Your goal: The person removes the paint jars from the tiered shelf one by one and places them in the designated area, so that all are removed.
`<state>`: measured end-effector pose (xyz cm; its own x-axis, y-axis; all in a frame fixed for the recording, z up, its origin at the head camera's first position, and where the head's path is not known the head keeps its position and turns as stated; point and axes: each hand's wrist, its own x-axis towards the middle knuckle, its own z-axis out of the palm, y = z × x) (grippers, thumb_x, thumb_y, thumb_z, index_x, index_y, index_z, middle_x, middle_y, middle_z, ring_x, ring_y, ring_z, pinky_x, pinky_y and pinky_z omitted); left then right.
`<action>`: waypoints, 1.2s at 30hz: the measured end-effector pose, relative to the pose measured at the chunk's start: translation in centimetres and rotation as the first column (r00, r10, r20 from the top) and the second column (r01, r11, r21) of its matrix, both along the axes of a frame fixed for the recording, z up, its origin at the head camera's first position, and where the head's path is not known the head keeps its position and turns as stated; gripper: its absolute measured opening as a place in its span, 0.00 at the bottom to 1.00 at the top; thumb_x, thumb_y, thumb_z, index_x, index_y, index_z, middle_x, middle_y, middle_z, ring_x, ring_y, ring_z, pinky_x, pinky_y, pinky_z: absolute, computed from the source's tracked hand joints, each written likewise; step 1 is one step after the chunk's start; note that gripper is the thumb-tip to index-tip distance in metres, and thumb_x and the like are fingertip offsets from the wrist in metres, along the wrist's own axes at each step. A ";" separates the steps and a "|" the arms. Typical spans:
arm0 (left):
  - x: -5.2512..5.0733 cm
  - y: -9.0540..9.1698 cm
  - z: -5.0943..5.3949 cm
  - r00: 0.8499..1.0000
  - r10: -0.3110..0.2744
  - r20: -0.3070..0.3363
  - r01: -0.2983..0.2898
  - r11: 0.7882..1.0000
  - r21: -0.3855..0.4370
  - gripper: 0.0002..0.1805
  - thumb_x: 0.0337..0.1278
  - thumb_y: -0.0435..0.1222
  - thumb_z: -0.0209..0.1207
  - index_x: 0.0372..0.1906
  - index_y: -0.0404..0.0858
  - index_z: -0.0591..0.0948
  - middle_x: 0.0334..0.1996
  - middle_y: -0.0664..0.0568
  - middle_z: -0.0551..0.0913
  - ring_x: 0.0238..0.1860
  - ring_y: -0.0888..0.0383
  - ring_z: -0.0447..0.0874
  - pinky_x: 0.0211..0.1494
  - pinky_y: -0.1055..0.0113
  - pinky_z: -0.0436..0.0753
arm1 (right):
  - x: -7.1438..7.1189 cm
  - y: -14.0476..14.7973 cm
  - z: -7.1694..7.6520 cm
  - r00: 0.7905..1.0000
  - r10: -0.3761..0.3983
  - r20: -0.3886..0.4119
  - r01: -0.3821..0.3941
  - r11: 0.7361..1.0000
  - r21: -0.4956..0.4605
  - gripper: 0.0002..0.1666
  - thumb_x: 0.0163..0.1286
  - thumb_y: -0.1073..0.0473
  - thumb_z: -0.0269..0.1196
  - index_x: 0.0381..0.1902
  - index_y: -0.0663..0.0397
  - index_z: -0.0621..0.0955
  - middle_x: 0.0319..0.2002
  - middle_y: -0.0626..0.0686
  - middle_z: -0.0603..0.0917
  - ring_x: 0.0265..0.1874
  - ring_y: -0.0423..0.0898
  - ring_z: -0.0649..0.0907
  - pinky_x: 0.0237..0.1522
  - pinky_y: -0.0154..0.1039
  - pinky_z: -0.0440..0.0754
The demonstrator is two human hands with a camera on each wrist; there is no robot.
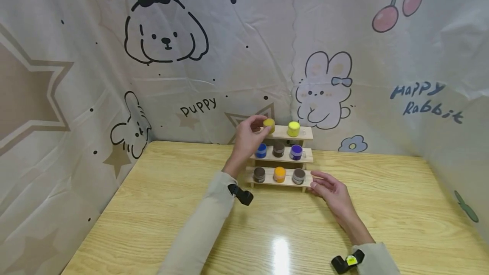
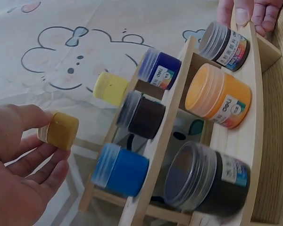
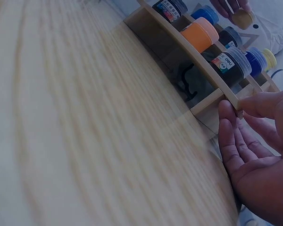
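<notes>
My left hand (image 1: 246,139) pinches a small mustard-yellow paint jar (image 2: 62,131) between thumb and fingers. In the left wrist view this jar is apart from the three-tier wooden rack (image 1: 280,182), near the left part of its top tier. A bright yellow jar (image 1: 293,129) stands on that tier's right side. The middle tier bears a blue jar (image 1: 261,151), a dark jar (image 1: 278,150) and a purple-blue jar (image 1: 296,152). An orange jar (image 1: 279,175) sits between two dark jars on the bottom tier. My right hand (image 1: 336,198) grips that tier's right end.
The rack stands on a wood-grain table (image 1: 172,190), close to its back edge. Behind it hangs a pale curtain (image 1: 244,54) printed with cartoon animals, which also runs along both sides. Each sleeve carries a black wrist camera (image 1: 241,194).
</notes>
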<state>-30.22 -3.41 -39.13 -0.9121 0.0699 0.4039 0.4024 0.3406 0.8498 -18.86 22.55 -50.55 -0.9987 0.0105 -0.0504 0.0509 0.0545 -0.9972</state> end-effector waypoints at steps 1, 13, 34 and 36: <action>0.1 -0.2 0.0 1.000 -0.004 -0.002 0.004 1.000 0.010 0.16 0.65 0.35 0.68 0.54 0.35 0.84 0.48 0.46 0.86 0.50 0.51 0.85 0.59 0.62 0.84 | 0.0 0.0 0.0 1.000 0.000 0.002 0.000 1.000 -0.003 0.29 0.77 0.61 0.62 0.71 0.65 0.72 0.53 0.60 0.84 0.44 0.40 0.87 0.52 0.38 0.86; 1.7 -3.0 -0.9 0.998 -0.031 -0.060 0.039 0.991 0.131 0.16 0.64 0.32 0.69 0.55 0.34 0.84 0.49 0.44 0.85 0.50 0.49 0.84 0.59 0.47 0.84 | 0.0 0.4 0.1 1.000 -0.003 0.000 0.003 1.000 0.011 0.29 0.77 0.60 0.63 0.71 0.64 0.71 0.56 0.62 0.83 0.44 0.40 0.87 0.51 0.37 0.86; 4.1 -9.6 -3.6 0.994 0.103 -0.041 -0.087 0.954 0.287 0.17 0.59 0.26 0.70 0.53 0.28 0.83 0.51 0.37 0.85 0.54 0.46 0.85 0.62 0.49 0.81 | -0.2 0.0 -0.1 1.000 -0.002 0.014 0.002 1.000 -0.008 0.28 0.77 0.62 0.62 0.71 0.64 0.72 0.54 0.62 0.84 0.44 0.41 0.87 0.51 0.38 0.86; 4.1 -9.9 -3.9 0.992 0.121 -0.024 -0.110 0.955 0.276 0.17 0.59 0.25 0.70 0.53 0.27 0.83 0.51 0.36 0.84 0.54 0.45 0.84 0.62 0.48 0.81 | -0.1 0.1 -0.1 1.000 -0.003 0.009 0.003 1.000 -0.007 0.28 0.77 0.62 0.62 0.71 0.64 0.72 0.54 0.62 0.84 0.44 0.41 0.87 0.52 0.38 0.86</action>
